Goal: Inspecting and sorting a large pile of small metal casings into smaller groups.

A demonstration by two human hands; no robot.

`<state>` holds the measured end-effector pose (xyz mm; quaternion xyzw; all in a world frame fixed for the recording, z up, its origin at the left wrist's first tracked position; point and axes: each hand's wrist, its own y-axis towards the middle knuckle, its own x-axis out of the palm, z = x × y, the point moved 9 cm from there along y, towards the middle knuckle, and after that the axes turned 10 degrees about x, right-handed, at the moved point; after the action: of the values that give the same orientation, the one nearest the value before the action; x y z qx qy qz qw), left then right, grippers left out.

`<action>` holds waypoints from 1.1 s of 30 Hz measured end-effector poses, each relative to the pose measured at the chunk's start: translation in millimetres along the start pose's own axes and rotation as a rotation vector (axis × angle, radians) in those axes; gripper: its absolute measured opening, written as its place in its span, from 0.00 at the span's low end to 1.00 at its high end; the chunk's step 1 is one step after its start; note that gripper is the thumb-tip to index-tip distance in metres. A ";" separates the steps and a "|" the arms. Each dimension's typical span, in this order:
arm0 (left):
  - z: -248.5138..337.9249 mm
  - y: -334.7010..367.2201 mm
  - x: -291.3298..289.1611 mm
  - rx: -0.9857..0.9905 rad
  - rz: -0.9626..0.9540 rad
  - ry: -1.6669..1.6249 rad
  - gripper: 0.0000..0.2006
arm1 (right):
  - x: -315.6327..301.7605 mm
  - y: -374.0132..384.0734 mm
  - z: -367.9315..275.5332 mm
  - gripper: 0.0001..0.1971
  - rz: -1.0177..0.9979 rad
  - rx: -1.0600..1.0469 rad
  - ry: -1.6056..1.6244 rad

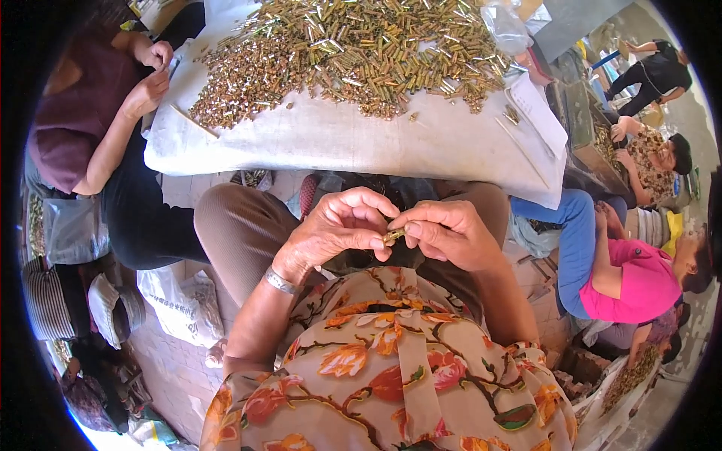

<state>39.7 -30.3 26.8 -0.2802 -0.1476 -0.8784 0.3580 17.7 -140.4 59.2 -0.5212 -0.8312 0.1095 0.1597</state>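
Above my lap, both hands meet at a small brass-coloured metal piece (392, 236), short and cylindrical, whose exact kind I cannot make out. Thumb and fingers of my left hand (331, 225) pinch its left end. From the other side, my right hand (455, 234) grips it between thumb and forefinger. The fingertips cover part of the piece. Beyond my hands, a large pile of similar small metal parts (361, 56) lies on the pale cloth-covered table (338, 143); longer tubular pieces and shorter ring-like ones are mixed in it.
Thin sticks (194, 122) and a white paper sheet (538, 113) lie on the table. A clear plastic bag (502, 26) is at its far right. A co-worker's hands (154, 79) are at the left edge; a person in pink (632, 278) sits to the right. A white sack (180, 304) stands lower left.
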 end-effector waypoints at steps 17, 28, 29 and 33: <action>-31.7 11.3 -24.7 0.054 -0.028 -0.430 0.12 | -4.2 22.4 11.9 0.12 0.067 0.129 0.120; -27.1 12.7 -42.1 0.066 0.214 -0.372 0.11 | -15.6 31.3 31.0 0.11 0.091 0.136 0.375; -23.2 12.1 -51.5 0.038 0.299 -0.211 0.10 | -23.4 33.1 37.6 0.11 0.151 0.172 0.580; 10.2 31.6 -81.8 0.052 0.454 0.622 0.09 | -57.5 50.9 51.0 0.10 0.239 0.188 0.758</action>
<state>114.1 -3.0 -12.1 -0.0169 0.0118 -0.8158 0.5780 64.0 -171.0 -14.5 -0.6007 -0.6335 0.0030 0.4877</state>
